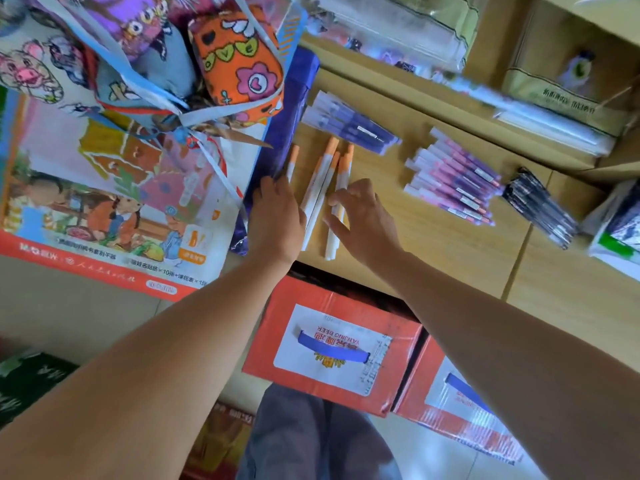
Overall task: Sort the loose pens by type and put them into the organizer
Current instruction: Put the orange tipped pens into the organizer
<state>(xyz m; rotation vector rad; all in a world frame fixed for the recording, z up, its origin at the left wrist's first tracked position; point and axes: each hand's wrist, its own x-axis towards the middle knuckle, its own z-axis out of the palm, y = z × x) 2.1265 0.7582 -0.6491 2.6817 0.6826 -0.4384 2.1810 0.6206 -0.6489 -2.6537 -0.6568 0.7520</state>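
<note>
Head view: orange-capped white pens (320, 188) lie loose on the worktop (433, 244) between the hands, long axes running away from the person, caps at the far end; right hand (363, 220) nearer, fingers curled loosely over two of them, grip not closed; left hand (275, 220) flat and open, its edge against the leftmost barrels; purple pens (349, 124), pink pens (453, 178), black pens (540, 206) grouped right of the right hand; organizer not identifiable.

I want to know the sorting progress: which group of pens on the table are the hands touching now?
The white pens with orange caps, between the left hand and right hand. The dark purple, pink-purple and black groups lie untouched further right.
</note>
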